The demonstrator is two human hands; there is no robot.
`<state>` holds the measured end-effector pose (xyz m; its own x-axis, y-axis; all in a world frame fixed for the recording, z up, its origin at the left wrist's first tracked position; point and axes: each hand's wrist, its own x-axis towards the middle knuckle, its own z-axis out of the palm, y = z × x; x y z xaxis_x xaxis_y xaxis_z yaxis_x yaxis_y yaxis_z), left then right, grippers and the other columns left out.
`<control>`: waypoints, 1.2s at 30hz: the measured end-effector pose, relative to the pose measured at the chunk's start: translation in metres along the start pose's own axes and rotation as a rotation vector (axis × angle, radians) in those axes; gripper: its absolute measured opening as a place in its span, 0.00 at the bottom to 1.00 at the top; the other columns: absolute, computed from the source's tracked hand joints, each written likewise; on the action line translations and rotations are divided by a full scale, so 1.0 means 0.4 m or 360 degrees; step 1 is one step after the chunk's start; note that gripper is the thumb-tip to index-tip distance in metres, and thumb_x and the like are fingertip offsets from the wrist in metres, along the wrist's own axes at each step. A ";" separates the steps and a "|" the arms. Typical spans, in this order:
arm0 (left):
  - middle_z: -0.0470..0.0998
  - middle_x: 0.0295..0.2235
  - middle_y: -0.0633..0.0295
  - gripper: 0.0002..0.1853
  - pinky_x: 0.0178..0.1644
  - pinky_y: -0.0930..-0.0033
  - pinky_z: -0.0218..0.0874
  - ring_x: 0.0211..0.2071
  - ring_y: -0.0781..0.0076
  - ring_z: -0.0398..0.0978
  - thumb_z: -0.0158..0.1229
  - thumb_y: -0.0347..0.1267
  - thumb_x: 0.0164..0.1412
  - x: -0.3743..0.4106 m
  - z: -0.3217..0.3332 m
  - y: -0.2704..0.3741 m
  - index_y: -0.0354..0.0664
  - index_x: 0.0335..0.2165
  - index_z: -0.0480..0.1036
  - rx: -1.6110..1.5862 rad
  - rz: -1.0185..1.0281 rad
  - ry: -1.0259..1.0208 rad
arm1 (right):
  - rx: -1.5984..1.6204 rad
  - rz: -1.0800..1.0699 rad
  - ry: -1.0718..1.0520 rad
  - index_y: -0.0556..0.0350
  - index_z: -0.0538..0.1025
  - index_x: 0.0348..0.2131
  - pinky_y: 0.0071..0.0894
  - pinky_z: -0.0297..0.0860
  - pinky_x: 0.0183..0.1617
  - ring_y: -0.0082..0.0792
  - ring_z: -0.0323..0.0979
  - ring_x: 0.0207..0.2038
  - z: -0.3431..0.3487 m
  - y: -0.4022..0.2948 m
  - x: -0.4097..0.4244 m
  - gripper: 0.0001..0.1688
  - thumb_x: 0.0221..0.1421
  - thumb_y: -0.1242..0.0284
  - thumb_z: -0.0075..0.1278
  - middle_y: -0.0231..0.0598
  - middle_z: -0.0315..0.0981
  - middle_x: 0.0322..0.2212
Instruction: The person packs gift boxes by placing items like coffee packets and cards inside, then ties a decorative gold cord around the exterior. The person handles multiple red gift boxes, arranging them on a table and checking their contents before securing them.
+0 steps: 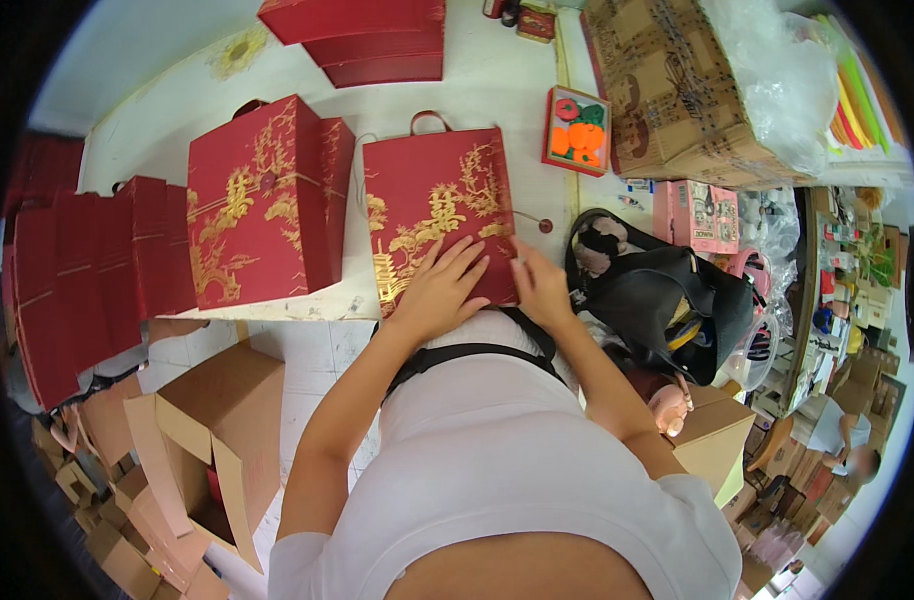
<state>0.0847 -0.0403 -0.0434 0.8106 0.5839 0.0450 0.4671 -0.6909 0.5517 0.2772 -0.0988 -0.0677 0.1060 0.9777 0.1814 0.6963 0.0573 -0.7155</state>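
A red paperboard gift box (419,172) with gold trees, a pavilion and a gold character lies before me at the table's front edge. Its ribbon handle (432,117) points away from me. My left hand (440,289) rests palm down on the lid, near the front, with its fingers spread. At the box's right edge is my right hand (538,283), its fingertips against the side; what lies under them is hidden. A thin cord with a dark red button (545,225) runs out from that side onto the table. Neither hand lifts the box.
Similar red boxes (247,210) stand to the left, with more red boxes (382,37) at the back. A small box of felt-like vegetables (577,135), a large carton (667,90) and a black bag (652,285) are on the right. An open carton (217,442) stands below left.
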 end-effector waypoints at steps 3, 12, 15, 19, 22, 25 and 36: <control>0.67 0.48 0.52 0.18 0.60 0.56 0.47 0.54 0.55 0.60 0.53 0.30 0.52 -0.016 0.000 -0.033 0.36 0.43 0.70 -0.0320 -0.0135 0.0287 | -0.0397 -0.0131 -0.0252 0.53 0.70 0.46 0.38 0.69 0.27 0.45 0.72 0.25 0.014 -0.030 0.009 0.20 0.51 0.71 0.49 0.45 0.72 0.27; 0.68 0.47 0.52 0.22 0.52 0.69 0.57 0.48 0.64 0.66 0.45 0.22 0.55 -0.060 0.061 -0.353 0.34 0.51 0.58 -0.1193 -0.1248 0.1145 | -0.0207 0.0230 0.0124 0.53 0.73 0.36 0.40 0.63 0.38 0.44 0.66 0.35 0.004 0.135 0.103 0.16 0.42 0.77 0.51 0.42 0.67 0.33; 0.70 0.44 0.57 0.21 0.48 0.73 0.60 0.44 0.71 0.68 0.45 0.23 0.56 0.005 0.030 -0.340 0.35 0.49 0.61 -0.1793 -0.1425 0.1003 | -0.0637 0.0114 -0.0041 0.54 0.72 0.30 0.44 0.60 0.42 0.45 0.65 0.39 0.034 0.193 0.108 0.12 0.40 0.76 0.52 0.43 0.66 0.34; 0.72 0.41 0.56 0.18 0.45 0.72 0.61 0.41 0.71 0.70 0.45 0.24 0.56 -0.001 0.057 -0.372 0.36 0.47 0.64 -0.1652 -0.1445 0.0793 | -0.0646 0.0088 -0.0120 0.58 0.69 0.27 0.41 0.63 0.39 0.46 0.68 0.35 0.022 0.189 0.082 0.10 0.41 0.77 0.53 0.42 0.69 0.28; 0.75 0.38 0.49 0.19 0.45 0.67 0.62 0.42 0.60 0.72 0.51 0.29 0.54 0.014 0.058 -0.351 0.33 0.45 0.65 -0.1036 -0.1216 0.0560 | -0.0017 0.0466 0.0029 0.60 0.67 0.25 0.33 0.65 0.30 0.41 0.70 0.25 -0.009 0.164 0.072 0.09 0.44 0.78 0.53 0.41 0.69 0.21; 0.74 0.34 0.46 0.12 0.42 0.60 0.65 0.38 0.48 0.72 0.52 0.24 0.47 0.022 0.059 -0.333 0.32 0.35 0.71 -0.0143 -0.0881 -0.0180 | 0.0164 0.0586 0.0434 0.62 0.65 0.24 0.25 0.62 0.23 0.32 0.67 0.17 -0.025 0.143 0.074 0.10 0.47 0.79 0.52 0.40 0.67 0.16; 0.73 0.20 0.51 0.09 0.30 0.55 0.61 0.25 0.50 0.69 0.59 0.32 0.48 -0.020 -0.198 -0.162 0.37 0.20 0.72 0.0178 -0.0791 0.0489 | 0.0977 0.0513 0.0094 0.65 0.72 0.40 0.19 0.67 0.37 0.20 0.71 0.31 -0.055 0.077 0.081 0.11 0.56 0.79 0.44 0.36 0.74 0.28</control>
<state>0.0199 0.0336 -0.0135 0.3537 0.9339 0.0522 0.8123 -0.3344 0.4779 0.3176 -0.0697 -0.0691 0.2906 0.9535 -0.0804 0.0978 -0.1132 -0.9888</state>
